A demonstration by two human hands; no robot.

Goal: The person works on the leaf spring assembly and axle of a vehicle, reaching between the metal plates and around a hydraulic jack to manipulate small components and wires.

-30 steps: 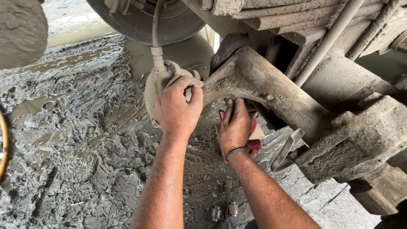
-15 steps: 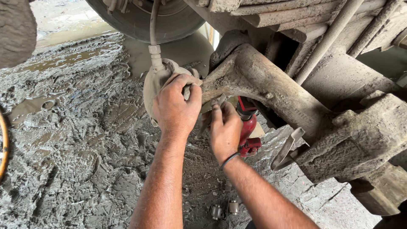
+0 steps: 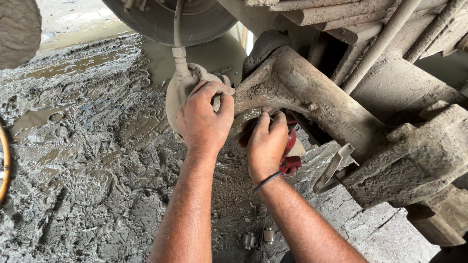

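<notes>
A mud-caked brake chamber [image 3: 181, 95] beneath a truck is gripped by the left hand [image 3: 202, 119], its fingers curled over the top edge where the chamber meets the bracket [image 3: 297, 83]. A hose [image 3: 177, 29] is seen running up from the chamber toward the wheel [image 3: 170, 17] above. Just right of the chamber, a red tool [image 3: 290, 153] is held in the right hand [image 3: 265, 146], the grip closed around its body and the working end pressed into the shadowed gap under the bracket; what the tool bears on cannot be told. A dark band [image 3: 265, 181] is worn on the right wrist.

Below the chamber, wet mud [image 3: 87, 160] covers the ground, and small metal nuts [image 3: 257, 237] lie loose in it near the forearms. A flat metal piece [image 3: 334, 168] hangs from the frame to the right of the chamber.

Several risks can be judged from here. With mud coating every surface, the tool could slip off its seat and the knuckles be driven into the bracket. If the chamber is loosened, its weight could be thrown onto the left hand or the hose strained. The loose nuts could be pressed into the mud and lost.
</notes>
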